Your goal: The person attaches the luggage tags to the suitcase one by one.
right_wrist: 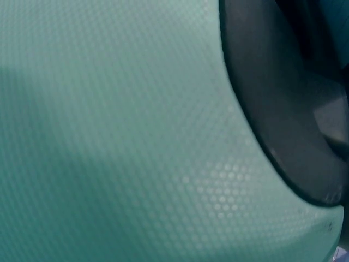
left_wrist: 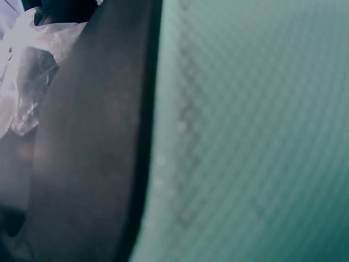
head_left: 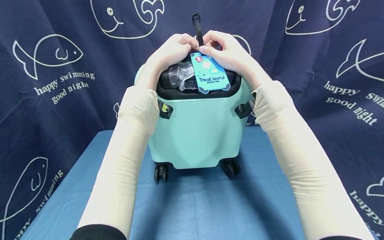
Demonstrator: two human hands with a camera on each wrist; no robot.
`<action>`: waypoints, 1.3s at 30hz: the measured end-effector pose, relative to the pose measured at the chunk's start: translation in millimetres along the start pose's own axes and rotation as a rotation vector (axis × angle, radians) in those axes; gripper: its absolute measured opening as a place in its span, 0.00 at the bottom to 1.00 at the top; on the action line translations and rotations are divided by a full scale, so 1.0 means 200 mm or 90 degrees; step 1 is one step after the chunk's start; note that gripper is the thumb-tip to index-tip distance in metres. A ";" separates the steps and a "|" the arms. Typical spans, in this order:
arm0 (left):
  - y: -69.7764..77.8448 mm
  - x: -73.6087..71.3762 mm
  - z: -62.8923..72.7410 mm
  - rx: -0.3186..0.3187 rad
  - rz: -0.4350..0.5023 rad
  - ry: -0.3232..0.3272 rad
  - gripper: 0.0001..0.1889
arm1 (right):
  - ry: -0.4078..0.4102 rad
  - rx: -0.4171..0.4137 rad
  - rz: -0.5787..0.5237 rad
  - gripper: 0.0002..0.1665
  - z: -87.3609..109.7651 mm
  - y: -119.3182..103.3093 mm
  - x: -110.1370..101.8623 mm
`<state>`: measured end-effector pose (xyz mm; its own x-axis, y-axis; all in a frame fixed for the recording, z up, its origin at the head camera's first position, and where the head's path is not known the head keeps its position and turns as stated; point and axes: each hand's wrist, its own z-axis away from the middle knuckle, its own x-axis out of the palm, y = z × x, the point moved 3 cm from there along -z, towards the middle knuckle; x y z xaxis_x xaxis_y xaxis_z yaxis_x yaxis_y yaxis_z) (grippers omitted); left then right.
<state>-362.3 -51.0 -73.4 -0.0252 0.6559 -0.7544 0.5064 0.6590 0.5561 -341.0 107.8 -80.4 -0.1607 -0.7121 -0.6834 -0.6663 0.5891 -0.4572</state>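
Observation:
A mint-green suitcase (head_left: 198, 133) stands upright on its wheels, its black recessed top panel (head_left: 207, 96) facing me. Over this panel hangs a blue luggage tag (head_left: 211, 71) printed "Travel World", and its black strap (head_left: 198, 28) sticks up above the hands. My right hand (head_left: 226, 50) pinches the strap at the tag's top edge, thumb in front. Bent fingers of my left hand (head_left: 174, 50) pinch at the strap's lower part from the other side. The suitcase's handle is mostly hidden behind both hands and the tag. Neither wrist view shows fingers, only the green shell (left_wrist: 251, 131) and black trim (right_wrist: 272, 125) close up.
Crumpled clear plastic wrap (head_left: 181, 75) covers part of the black panel left of the tag. Black wheels (head_left: 230, 167) rest on the blue cloth-covered table (head_left: 192, 206). A dark blue curtain (head_left: 66, 116) with white fish drawings hangs behind and at both sides.

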 end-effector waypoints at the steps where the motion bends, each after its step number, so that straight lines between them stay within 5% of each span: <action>1: 0.00 0.00 0.00 -0.003 0.019 0.004 0.20 | 0.000 0.000 -0.002 0.11 0.00 0.00 0.00; 8: -0.02 0.00 0.00 -0.019 0.135 0.032 0.17 | 0.003 -0.005 -0.014 0.09 0.00 0.00 0.00; 19: -0.03 -0.02 0.00 -0.009 0.193 0.086 0.20 | -0.003 0.003 0.008 0.11 0.00 -0.01 0.00; 39: -0.04 -0.04 0.01 -0.016 0.241 0.180 0.12 | 0.012 0.008 -0.067 0.08 0.00 0.00 -0.01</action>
<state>-364.3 -62.8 -72.7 -0.0785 0.9243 -0.3736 0.5040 0.3601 0.7850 -340.2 109.8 -78.8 -0.1039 -0.7774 -0.6204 -0.6709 0.5153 -0.5333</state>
